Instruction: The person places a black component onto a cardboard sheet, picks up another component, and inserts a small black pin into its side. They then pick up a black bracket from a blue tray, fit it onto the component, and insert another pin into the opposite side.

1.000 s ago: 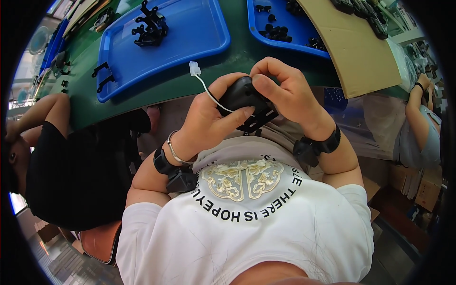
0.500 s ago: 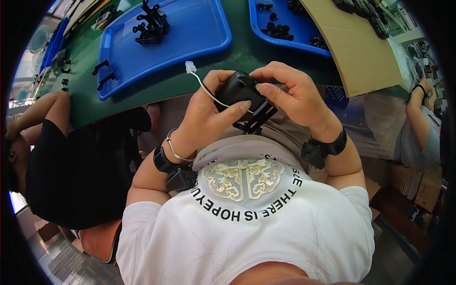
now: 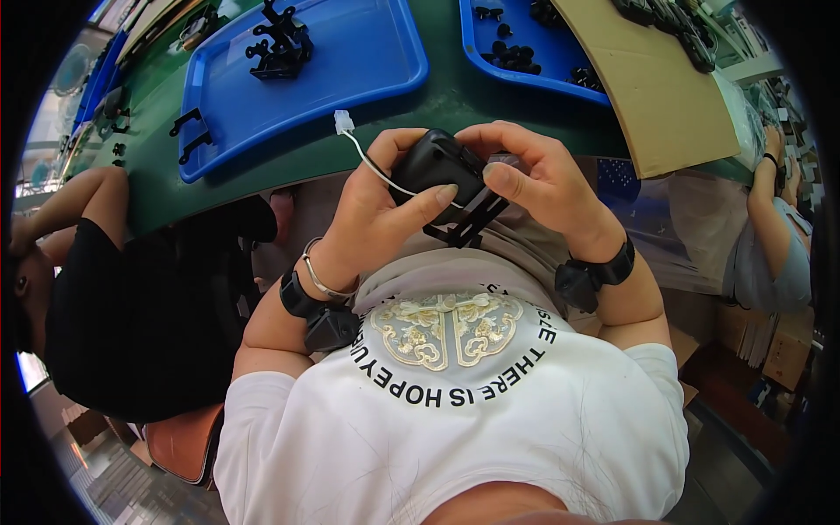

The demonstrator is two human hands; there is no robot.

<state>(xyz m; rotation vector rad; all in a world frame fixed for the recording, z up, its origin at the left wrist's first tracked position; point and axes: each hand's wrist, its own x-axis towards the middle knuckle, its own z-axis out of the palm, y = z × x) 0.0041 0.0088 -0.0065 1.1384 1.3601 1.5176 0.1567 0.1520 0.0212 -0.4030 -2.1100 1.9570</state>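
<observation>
A rounded black plastic housing is held over my lap at the table's near edge, with a flat black bracket at its lower right side. My left hand is closed round the housing, thumb across its near face. From there a thin white cable runs up to a whitish plug connector, which hangs free above that hand. On the other side, my right hand grips the housing's right edge near the bracket, its fingers over the far side and its thumb bent. The right fingertips are partly hidden.
On the green table lies a blue tray with black brackets. Another blue tray holds small black parts, beside a cardboard sheet. A person in black sits at left, another person's arm at right.
The housing and plug have shifted slightly left. My right thumb has moved a little right and down along the housing's edge.
</observation>
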